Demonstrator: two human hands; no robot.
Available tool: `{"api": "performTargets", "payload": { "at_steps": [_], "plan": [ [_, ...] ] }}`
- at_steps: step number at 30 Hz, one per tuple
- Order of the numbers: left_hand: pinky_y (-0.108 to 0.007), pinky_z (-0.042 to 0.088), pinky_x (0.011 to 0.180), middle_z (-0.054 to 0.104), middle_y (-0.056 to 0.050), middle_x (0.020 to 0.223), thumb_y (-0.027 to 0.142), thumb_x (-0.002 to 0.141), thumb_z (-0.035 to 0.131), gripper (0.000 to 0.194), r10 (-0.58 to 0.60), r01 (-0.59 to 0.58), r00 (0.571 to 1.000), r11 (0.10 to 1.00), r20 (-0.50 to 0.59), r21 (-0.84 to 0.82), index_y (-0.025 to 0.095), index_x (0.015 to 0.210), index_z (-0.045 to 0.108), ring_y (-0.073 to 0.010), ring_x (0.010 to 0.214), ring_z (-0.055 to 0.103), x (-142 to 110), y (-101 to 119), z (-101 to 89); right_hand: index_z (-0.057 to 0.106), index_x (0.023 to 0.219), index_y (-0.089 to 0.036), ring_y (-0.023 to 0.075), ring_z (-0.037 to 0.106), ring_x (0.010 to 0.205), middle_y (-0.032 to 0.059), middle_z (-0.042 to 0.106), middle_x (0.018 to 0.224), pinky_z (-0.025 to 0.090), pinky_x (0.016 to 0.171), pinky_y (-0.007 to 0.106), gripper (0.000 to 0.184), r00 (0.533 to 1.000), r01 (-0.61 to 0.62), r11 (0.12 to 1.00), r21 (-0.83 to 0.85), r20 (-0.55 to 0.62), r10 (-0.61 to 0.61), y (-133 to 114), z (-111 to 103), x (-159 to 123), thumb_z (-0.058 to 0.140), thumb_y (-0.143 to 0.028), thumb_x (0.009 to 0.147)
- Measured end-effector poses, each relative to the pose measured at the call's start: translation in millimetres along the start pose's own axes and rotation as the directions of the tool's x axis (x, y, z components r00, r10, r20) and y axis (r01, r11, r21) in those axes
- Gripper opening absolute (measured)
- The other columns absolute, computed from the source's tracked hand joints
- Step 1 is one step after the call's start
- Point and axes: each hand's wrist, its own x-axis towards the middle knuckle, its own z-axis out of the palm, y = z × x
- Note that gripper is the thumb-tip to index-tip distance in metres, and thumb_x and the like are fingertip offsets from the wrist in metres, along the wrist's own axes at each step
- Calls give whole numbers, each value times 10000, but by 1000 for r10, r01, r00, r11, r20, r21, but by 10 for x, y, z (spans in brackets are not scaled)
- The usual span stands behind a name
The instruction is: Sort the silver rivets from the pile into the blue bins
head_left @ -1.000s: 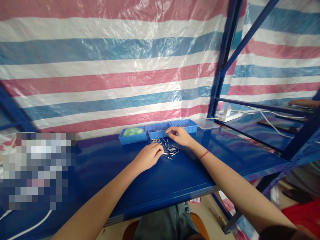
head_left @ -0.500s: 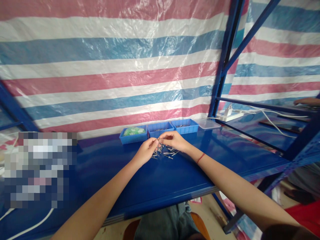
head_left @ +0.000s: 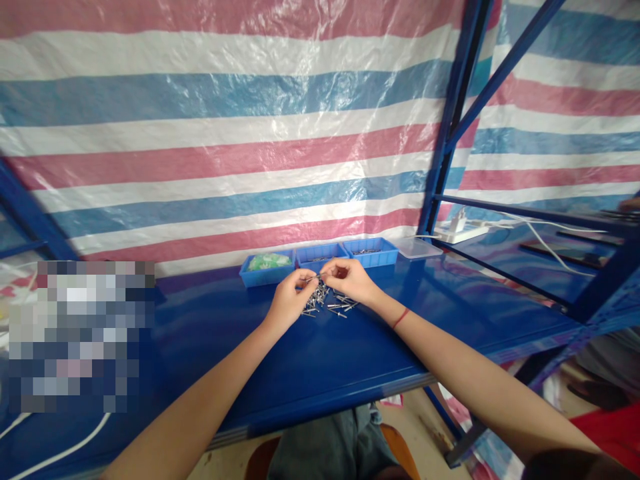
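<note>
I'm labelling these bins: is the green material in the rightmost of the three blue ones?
No, the green material lies in the leftmost bin, while the rightmost bin holds small metal pieces.

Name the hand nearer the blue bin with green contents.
Left: the left hand is just in front of the blue bin, near its right end; the right hand is farther right.

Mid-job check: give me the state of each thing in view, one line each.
Left hand: fingers pinched on a thin metal piece.
Right hand: fingers pinched, meeting the left at that piece.
Metal pins: loose, scattered on the table.
Left bin: open, green stuff inside.
Middle bin: open, partly hidden.
Right bin: open, small metal pieces inside.
Power strip: plugged into; power unclear.
</note>
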Motion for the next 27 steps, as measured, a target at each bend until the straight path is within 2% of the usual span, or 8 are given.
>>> {"api": "performTargets", "payload": {
  "at_steps": [5, 8, 12, 15, 18, 21, 23, 27],
  "plan": [
    [-231, 472, 623, 647, -38, 840, 346, 764, 573, 282, 66, -64, 997, 997, -35, 43, 165, 980, 588, -134, 708, 599, -10, 27, -18, 638, 735, -127, 85, 468, 544, 4, 586, 625, 379, 533, 221, 215, 996, -21, 997, -68, 80, 26, 71, -43, 45, 601, -335, 699],
    [-227, 467, 595, 641, -40, 897, 353, 790, 548, 420, 88, -88, 996, 995, -6, 51, 180, 1166, 484, -135, 732, 608, -11, 4, -3, 639, 752, -123, 87, 467, 521, 11, 599, 629, 380, 518, 224, 301, 992, -98, 995, -4, -83, 97, 161, -152, 126, 614, -414, 680],
    [-238, 465, 613, 651, -36, 893, 337, 824, 503, 329, 125, -138, 989, 976, 81, 170, 191, 1118, 534, -143, 760, 607, -31, -15, 2, 634, 709, -118, 82, 416, 445, 15, 587, 578, 325, 444, 226, 366, 850, -233, 970, 62, -471, 234, 360, -454, 217, 602, -480, 663],
    [-265, 471, 713, 653, -35, 903, 305, 847, 472, 234, 213, -264, 954, 930, 210, 256, 203, 1009, 607, -149, 806, 602, -57, -9, -14, 635, 632, -109, 77, 392, 403, 37, 583, 534, 305, 423, 227, 420, 775, -381, 924, -8, -547, 315, 494, -683, 232, 540, -510, 713],
    [-295, 440, 831, 644, -42, 950, 297, 852, 478, 225, 320, -444, 870, 838, 375, 316, 213, 987, 636, -165, 900, 575, -84, 15, -30, 669, 696, -102, 77, 401, 397, 55, 617, 579, 313, 423, 228, 455, 806, -436, 896, -84, -479, 348, 525, -764, 226, 469, -503, 773],
    [-320, 403, 867, 629, -40, 1007, 338, 839, 515, 264, 343, -554, 799, 738, 494, 384, 246, 1058, 630, -181, 962, 540, -101, 41, -20, 675, 689, -112, 88, 443, 445, 50, 627, 591, 335, 462, 227, 417, 916, -362, 903, -233, -270, 298, 444, -675, 218, 480, -468, 787],
    [-327, 384, 844, 633, -31, 998, 366, 844, 511, 266, 328, -583, 781, 688, 532, 431, 264, 1056, 635, -183, 958, 530, -104, 52, 3, 663, 633, -123, 103, 477, 496, 48, 630, 588, 351, 508, 230, 409, 964, -265, 903, -338, -123, 237, 366, -573, 208, 483, -453, 795],
    [-315, 341, 777, 650, -24, 902, 364, 875, 467, 244, 313, -598, 778, 638, 545, 486, 237, 921, 671, -168, 908, 525, -99, 65, 56, 641, 599, -136, 114, 495, 527, 43, 640, 601, 352, 539, 239, 421, 985, -142, 894, -426, 30, 171, 245, -419, 170, 455, -442, 821]
  ]
}}
